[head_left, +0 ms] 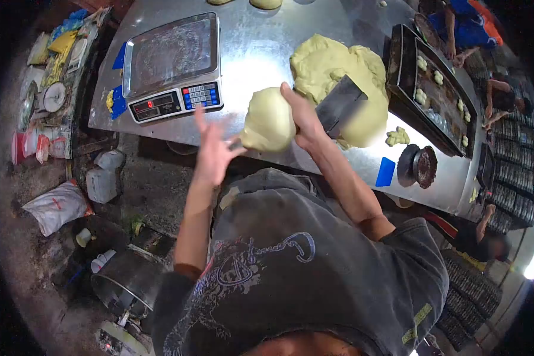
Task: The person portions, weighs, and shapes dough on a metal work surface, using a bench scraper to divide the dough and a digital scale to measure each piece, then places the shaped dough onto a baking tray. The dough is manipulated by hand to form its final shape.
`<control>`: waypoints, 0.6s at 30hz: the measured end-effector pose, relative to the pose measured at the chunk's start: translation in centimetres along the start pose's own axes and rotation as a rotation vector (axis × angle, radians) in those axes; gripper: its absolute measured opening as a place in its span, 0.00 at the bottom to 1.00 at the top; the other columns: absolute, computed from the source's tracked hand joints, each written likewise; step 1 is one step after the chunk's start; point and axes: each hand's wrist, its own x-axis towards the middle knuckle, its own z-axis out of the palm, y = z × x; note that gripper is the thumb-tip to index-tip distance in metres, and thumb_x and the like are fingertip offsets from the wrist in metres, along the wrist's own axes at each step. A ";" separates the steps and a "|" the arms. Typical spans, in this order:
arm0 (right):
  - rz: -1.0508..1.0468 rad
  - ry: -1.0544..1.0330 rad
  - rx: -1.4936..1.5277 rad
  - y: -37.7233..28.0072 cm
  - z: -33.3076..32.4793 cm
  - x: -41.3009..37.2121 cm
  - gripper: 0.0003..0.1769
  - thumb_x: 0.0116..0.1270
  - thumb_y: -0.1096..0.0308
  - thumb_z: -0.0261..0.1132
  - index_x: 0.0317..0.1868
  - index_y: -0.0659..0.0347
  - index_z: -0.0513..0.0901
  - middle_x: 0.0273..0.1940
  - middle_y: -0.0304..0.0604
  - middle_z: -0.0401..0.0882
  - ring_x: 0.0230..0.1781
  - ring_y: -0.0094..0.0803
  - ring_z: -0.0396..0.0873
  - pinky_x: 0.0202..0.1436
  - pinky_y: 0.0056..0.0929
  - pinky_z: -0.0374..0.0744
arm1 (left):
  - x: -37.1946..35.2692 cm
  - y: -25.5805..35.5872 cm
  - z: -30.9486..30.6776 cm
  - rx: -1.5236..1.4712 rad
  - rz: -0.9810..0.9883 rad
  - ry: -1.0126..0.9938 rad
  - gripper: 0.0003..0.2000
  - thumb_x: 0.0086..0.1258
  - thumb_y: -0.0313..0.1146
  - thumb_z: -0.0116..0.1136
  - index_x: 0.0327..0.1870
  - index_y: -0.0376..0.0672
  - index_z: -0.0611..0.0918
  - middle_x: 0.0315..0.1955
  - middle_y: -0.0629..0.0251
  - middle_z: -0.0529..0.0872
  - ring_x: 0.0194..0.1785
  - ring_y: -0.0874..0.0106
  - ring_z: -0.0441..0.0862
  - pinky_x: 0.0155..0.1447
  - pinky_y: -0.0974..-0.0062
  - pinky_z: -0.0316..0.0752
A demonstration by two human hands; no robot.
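Note:
A rounded ball of pale yellow dough [269, 120] is at the table's near edge, with my right hand [303, 116] gripping its right side. My left hand [215, 148], smeared by motion, has its fingers spread just left of the dough, close to the front of the digital scale [175, 59]. The scale's plate holds nothing and its display shows a red 0. Behind and right of my right hand lies a large dough mass [338, 65], with a dark flat scraper [342, 105] resting against it.
On the right are a dark tray [436, 89] with small dough pieces, a small dough lump [397, 136], a blue scraper [385, 172] and a dark fluted dish [424, 167]. Other people's arms show at the far right. A white sack [58, 207] lies on the floor.

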 end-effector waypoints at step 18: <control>0.106 -0.297 -0.654 3.1 6.6 1.4 0.41 0.81 0.36 0.48 0.54 0.75 0.83 0.42 0.54 0.86 0.42 0.38 0.84 0.54 0.40 0.81 | 1.2 -2.7 -3.6 -0.165 -0.313 0.069 0.43 0.76 0.68 0.47 0.81 0.46 0.57 0.77 0.50 0.59 0.76 0.53 0.65 0.70 0.44 0.73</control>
